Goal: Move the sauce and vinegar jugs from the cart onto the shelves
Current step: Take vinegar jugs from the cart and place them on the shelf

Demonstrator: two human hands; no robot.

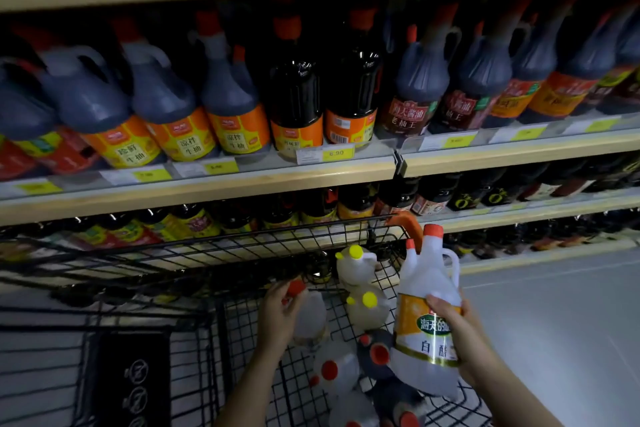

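My right hand (460,333) grips a clear white-vinegar jug (427,308) with an orange cap and orange label, held upright above the right side of the black wire cart (242,246). Down inside the cart, my left hand (280,312) curls around the neck of another clear jug (311,319) with an orange cap. Two pale jugs with yellow caps (360,284) lie beside it. Several more jugs, some clear (336,371) and some dark (375,352), all with orange caps, lie at the cart's bottom.
Wooden shelves (221,180) face me, packed with dark soy-sauce jugs (162,104) and bottles (298,94) with orange caps, and yellow price tags (336,152) along the edges. Lower shelves (519,204) hold smaller bottles. Grey floor (554,322) lies to the right of the cart.
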